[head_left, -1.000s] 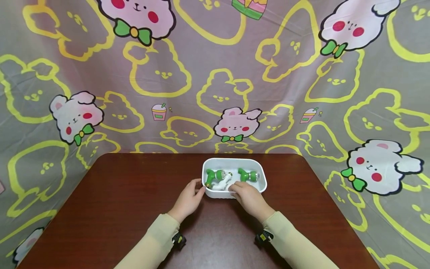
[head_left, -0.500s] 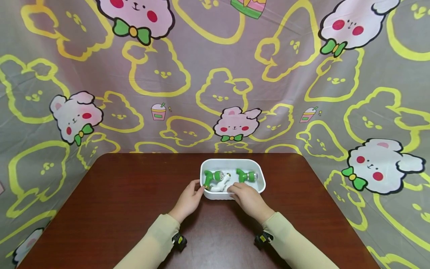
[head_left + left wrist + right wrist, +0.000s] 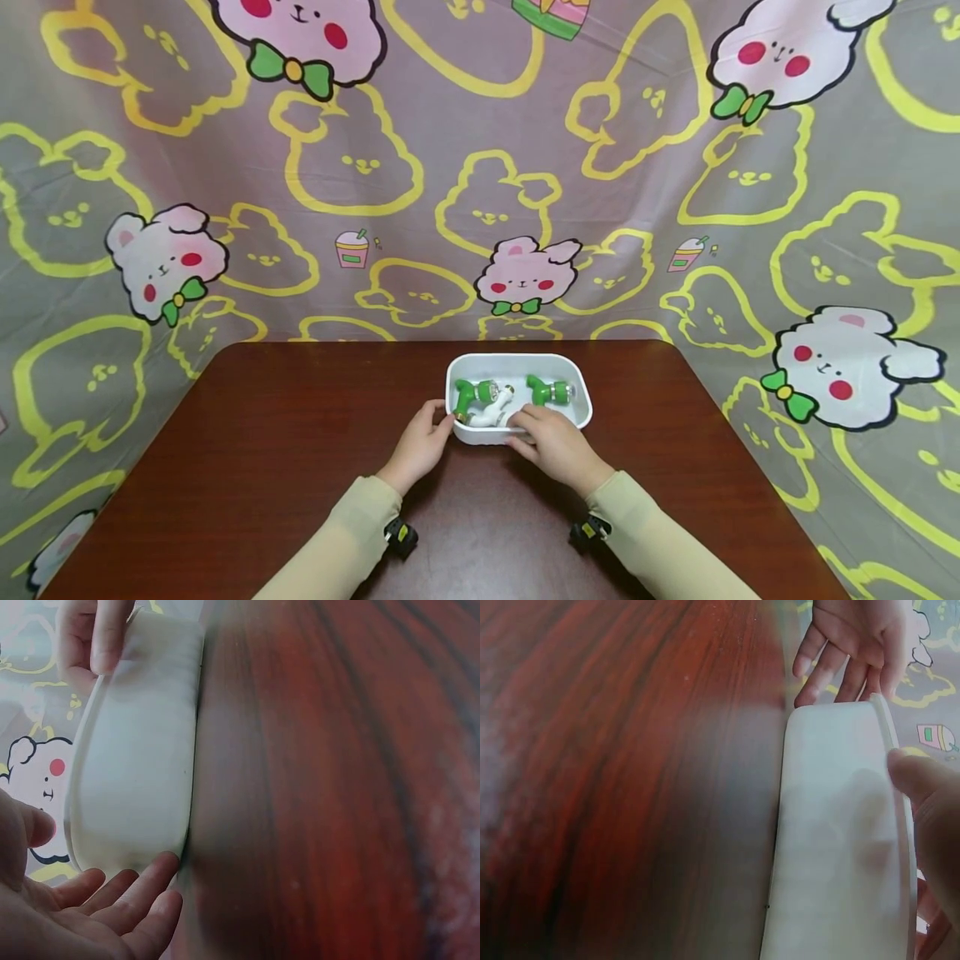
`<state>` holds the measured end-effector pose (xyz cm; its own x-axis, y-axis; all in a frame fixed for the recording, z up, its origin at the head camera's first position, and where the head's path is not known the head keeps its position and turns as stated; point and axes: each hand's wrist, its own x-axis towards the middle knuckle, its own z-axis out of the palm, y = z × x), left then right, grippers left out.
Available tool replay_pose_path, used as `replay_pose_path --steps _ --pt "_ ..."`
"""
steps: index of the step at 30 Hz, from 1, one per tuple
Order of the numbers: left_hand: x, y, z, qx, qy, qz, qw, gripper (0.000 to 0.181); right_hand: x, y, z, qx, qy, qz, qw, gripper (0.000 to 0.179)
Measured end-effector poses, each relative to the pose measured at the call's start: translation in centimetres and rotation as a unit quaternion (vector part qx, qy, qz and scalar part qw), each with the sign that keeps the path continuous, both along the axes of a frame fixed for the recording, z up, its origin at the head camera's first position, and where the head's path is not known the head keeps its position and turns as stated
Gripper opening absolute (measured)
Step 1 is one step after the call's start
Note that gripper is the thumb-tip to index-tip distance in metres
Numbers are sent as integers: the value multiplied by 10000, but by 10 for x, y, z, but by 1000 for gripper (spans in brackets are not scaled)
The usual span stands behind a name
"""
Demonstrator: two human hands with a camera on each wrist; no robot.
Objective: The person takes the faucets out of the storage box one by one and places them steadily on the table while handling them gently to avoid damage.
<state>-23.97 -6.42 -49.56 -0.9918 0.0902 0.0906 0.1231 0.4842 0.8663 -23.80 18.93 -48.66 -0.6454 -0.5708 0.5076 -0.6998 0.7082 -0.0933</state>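
Note:
A white rectangular tray (image 3: 457, 433) with rounded corners stands near the middle of the table. Inside are two green tap-like fittings with clear-and-silver ends, one at the left (image 3: 467, 398) and one at the right (image 3: 542, 388). Between them lies a white fitting (image 3: 492, 413), partly covered by the right hand. My left hand (image 3: 417, 443) touches the tray's left end with loosely extended fingers. Over the front rim reaches my right hand (image 3: 558, 446), its thumb outside the front wall and its fingers inside, where their tips are hidden. In the right wrist view the thumb (image 3: 919, 772) lies at the rim.
The reddish-brown wooden table (image 3: 285, 442) spreads around the tray. A cartoon-printed cloth (image 3: 420, 242) hangs behind the table and along both sides. Each wrist carries a small black camera, on the left (image 3: 401, 537) and on the right (image 3: 588, 532).
The tray has shifted slightly left and has then stayed nearly still. My right thumb has come into sight outside the front wall. My left hand keeps its place.

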Motion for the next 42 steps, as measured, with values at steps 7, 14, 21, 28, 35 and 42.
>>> replay_pose_path --steps 7,14,21,28,35,42 --pt "-1 -1 -2 13 7 -12 10000 38 -2 7 7 -437 32 -630 9970 17" --pt "-1 0 -1 66 -140 -25 9999 40 -7 27 19 -1036 -30 -1691 9801 17" --pt "-1 0 0 121 -159 -16 9998 42 -10 48 21 -1555 -565 -2511 9537 41" --pt "1 0 1 327 -107 -97 9994 47 -15 63 13 -1973 -1645 -2959 9200 61" --pt "1 1 1 437 -69 -208 9988 51 -18 68 7 -2356 -2513 -3005 8894 62" --pt "1 1 1 415 -80 -234 9988 53 -17 65 7 -2331 -2845 -2963 8814 58"
